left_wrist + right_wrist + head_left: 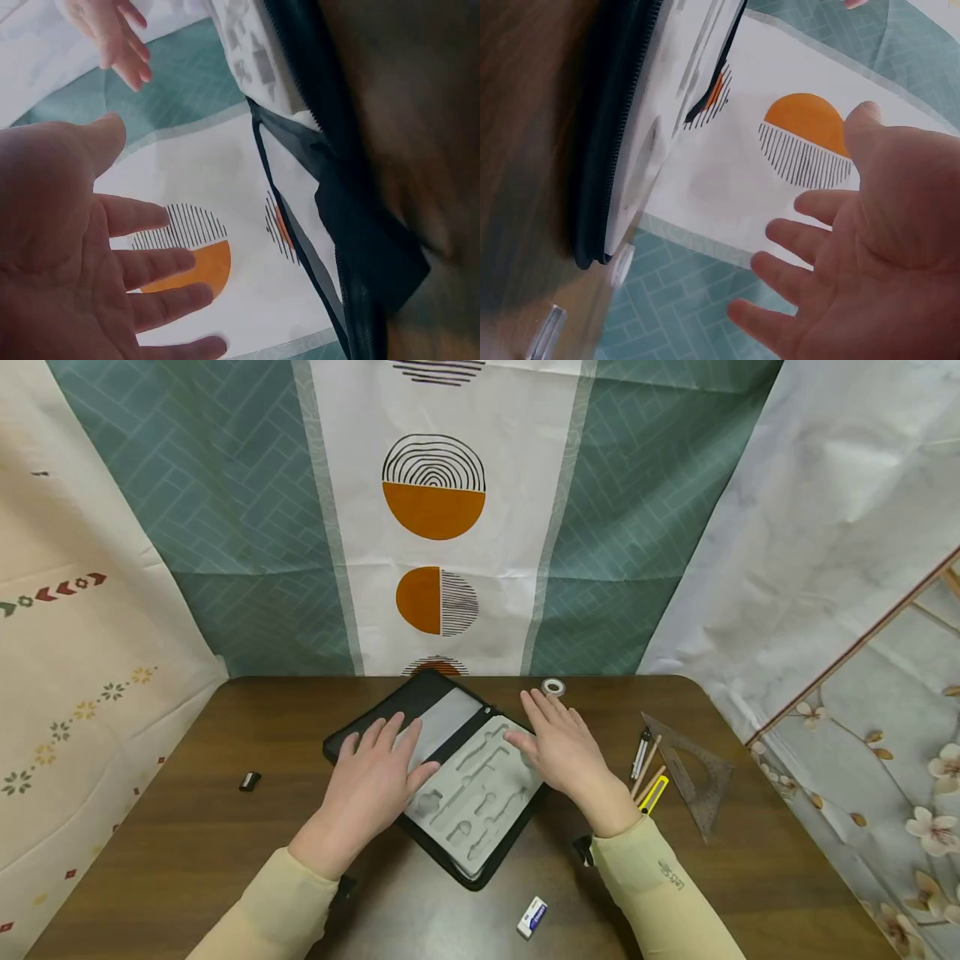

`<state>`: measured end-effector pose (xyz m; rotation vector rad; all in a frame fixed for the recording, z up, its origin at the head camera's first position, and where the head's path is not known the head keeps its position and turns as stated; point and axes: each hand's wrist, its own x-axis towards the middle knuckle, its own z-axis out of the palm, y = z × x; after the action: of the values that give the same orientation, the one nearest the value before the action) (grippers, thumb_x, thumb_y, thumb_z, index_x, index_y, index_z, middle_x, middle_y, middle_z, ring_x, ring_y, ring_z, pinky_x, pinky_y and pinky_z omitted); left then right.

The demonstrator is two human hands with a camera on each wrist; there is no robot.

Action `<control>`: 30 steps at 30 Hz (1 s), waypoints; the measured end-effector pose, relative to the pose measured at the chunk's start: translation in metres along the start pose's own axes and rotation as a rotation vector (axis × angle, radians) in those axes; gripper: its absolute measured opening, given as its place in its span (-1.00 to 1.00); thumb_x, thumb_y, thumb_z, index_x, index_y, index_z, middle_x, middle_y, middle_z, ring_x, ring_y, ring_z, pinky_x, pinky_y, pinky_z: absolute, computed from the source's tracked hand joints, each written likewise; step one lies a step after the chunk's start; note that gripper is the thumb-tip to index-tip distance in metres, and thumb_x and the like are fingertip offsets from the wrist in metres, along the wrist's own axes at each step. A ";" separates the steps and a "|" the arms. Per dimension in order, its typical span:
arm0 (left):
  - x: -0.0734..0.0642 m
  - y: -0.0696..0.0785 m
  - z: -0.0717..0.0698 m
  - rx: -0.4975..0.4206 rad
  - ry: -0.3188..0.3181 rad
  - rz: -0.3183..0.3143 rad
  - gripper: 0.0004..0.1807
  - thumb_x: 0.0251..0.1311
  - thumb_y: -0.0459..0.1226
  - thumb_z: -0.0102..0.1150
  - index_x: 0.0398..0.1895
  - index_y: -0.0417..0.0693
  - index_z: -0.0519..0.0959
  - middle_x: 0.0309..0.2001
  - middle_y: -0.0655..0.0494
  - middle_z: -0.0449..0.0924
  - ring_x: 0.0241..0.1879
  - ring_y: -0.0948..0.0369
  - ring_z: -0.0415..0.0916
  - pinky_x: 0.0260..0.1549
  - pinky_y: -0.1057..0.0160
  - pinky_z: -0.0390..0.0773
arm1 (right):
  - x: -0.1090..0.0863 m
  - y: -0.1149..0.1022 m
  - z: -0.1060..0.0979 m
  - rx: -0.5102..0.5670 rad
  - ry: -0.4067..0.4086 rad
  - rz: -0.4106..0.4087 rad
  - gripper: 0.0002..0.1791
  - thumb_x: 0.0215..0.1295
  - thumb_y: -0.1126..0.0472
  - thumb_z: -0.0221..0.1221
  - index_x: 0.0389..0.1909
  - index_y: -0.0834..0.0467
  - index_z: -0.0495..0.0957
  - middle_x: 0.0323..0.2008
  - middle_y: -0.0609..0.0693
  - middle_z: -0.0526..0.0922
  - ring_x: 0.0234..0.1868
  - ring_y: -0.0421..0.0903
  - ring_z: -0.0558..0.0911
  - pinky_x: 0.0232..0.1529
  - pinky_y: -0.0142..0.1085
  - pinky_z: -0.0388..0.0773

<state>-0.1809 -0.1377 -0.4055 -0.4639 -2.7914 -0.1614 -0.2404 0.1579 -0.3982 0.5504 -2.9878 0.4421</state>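
Observation:
A black zip case (480, 882) lies opened out at a slant on the table. One half holds a light grey moulded insert (480, 793) with tool-shaped hollows; the other has a pale grey panel (455, 714). My left hand (377, 772), fingers straight and spread, hovers over the case's left side. Over its right edge is my right hand (562, 743), also spread and holding nothing. In the left wrist view the left palm (52, 247) shows bare beside the case's zip edge (330, 142). The right wrist view shows the right palm (885, 240) bare, apart from the case (615, 135).
Right of the case lie a clear set square (716, 777), a yellow utility knife (654, 794), pencils (647, 768) and a slim metallic tool (641, 755). A tape roll (553, 687) sits at the back edge, an eraser (532, 917) in front, a small black sharpener (250, 781) at left.

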 end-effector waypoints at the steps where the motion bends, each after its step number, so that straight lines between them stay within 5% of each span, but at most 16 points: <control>1: -0.002 0.000 0.001 0.000 0.002 0.010 -0.21 0.58 0.17 0.24 0.61 -0.16 0.45 0.52 -0.27 0.47 0.46 -0.26 0.45 0.32 -0.36 0.50 | 0.000 0.000 0.000 0.005 -0.018 0.000 -0.08 0.73 -0.29 0.02 0.79 0.18 0.03 0.75 0.23 0.08 0.75 0.24 0.06 0.70 0.22 -0.03; 8: -0.017 0.009 0.005 -0.001 -0.027 0.070 -0.29 0.53 0.14 0.31 0.46 -0.20 0.58 0.27 -0.22 0.64 0.23 -0.21 0.62 0.08 -0.23 0.70 | 0.002 -0.001 0.003 0.015 -0.124 0.000 -0.09 0.71 -0.28 0.06 0.77 0.21 0.11 0.72 0.20 0.18 0.72 0.22 0.17 0.66 0.14 0.16; 18: -0.026 0.019 0.008 0.039 -0.024 0.123 -0.30 0.47 0.16 0.37 0.40 -0.17 0.63 0.07 -0.23 0.61 -0.16 -0.11 0.63 -0.18 0.00 0.74 | 0.001 0.005 0.005 0.003 -0.177 0.010 -0.13 0.71 -0.25 0.08 0.73 0.24 0.19 0.70 0.24 0.23 0.68 0.28 0.24 0.59 0.22 0.27; 24: -0.034 0.026 0.011 -0.014 -0.056 0.132 -0.32 0.43 0.11 0.44 0.36 -0.19 0.64 0.05 -0.17 0.61 -0.15 -0.06 0.62 -0.30 0.02 0.73 | -0.002 0.005 0.012 0.006 -0.205 0.041 -0.14 0.71 -0.26 0.08 0.72 0.24 0.22 0.68 0.25 0.27 0.68 0.30 0.24 0.57 0.26 0.30; 30: -0.037 0.031 0.015 0.003 -0.014 0.195 -0.37 0.40 0.10 0.47 0.29 -0.18 0.67 0.04 -0.14 0.63 -0.13 -0.08 0.64 -0.28 0.00 0.73 | 0.000 0.009 0.015 0.011 -0.208 0.033 -0.15 0.69 -0.24 0.13 0.69 0.27 0.27 0.66 0.28 0.29 0.67 0.29 0.26 0.57 0.24 0.30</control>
<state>-0.1420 -0.1173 -0.4298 -0.7350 -2.7387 -0.1104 -0.2443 0.1618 -0.4148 0.5834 -3.1979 0.4282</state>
